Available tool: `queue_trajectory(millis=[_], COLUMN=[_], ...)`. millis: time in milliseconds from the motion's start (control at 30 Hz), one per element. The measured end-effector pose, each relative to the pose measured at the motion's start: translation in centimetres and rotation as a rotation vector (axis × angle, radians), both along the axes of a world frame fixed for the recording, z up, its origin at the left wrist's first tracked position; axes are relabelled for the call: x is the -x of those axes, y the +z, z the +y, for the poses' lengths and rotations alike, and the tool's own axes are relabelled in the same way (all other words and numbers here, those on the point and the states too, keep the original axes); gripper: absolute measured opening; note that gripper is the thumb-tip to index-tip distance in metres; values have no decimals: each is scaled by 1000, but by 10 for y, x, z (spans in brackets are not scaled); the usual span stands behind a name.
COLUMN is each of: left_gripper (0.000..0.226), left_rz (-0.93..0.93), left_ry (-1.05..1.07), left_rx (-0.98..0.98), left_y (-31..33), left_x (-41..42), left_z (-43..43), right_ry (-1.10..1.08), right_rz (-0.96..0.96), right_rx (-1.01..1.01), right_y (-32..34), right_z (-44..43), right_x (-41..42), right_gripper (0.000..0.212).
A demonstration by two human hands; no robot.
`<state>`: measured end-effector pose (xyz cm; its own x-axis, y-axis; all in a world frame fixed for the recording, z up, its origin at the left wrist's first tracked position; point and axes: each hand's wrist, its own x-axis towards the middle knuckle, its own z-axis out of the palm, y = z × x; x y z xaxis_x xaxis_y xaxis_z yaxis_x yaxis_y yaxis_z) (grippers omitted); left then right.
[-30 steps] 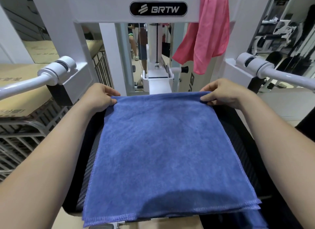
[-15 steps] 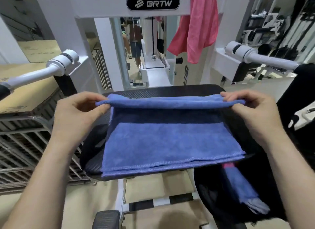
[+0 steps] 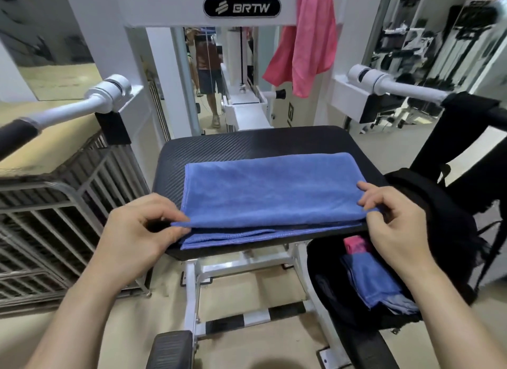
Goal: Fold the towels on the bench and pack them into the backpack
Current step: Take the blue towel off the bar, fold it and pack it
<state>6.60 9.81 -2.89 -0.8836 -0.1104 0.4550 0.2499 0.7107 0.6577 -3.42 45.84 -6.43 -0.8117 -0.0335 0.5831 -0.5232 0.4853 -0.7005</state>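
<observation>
A blue towel (image 3: pixel 269 193) lies folded in layers on the black padded bench (image 3: pixel 247 143). My left hand (image 3: pixel 140 234) pinches its near left corner. My right hand (image 3: pixel 395 220) pinches its near right corner, at the bench's front edge. A black backpack (image 3: pixel 439 231) stands open at the right of the bench. Inside it I see a folded blue towel (image 3: pixel 370 281) and a bit of a pink one (image 3: pixel 355 243). Another pink towel (image 3: pixel 307 39) hangs over the white machine frame behind the bench.
White machine arms (image 3: pixel 109 94) with black grips stick out on both sides of the bench. A metal cage trolley (image 3: pixel 55 217) with a cardboard box stands at the left. A person's legs show in the mirror behind. A black foot pad (image 3: pixel 170 349) sits below.
Both hands carried the towel's far edge towards me and laid it over the near edge, folding the towel in half. The view pulled back, showing the backpack.
</observation>
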Motion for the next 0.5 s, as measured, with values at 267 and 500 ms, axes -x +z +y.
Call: queue_trajectory(millis=[267, 500], left_gripper=[30, 71], left_rz=[61, -424], left_ry=[74, -14], left_rx=[302, 730], left_y=[42, -3], left_x=[25, 83], left_z=[37, 62], right_ry=[-132, 42], right_rz=[-48, -302], right_rx=[-548, -891], right_y=[79, 35], right_z=[-54, -116], right_x=[-4, 42], right_gripper=[26, 62])
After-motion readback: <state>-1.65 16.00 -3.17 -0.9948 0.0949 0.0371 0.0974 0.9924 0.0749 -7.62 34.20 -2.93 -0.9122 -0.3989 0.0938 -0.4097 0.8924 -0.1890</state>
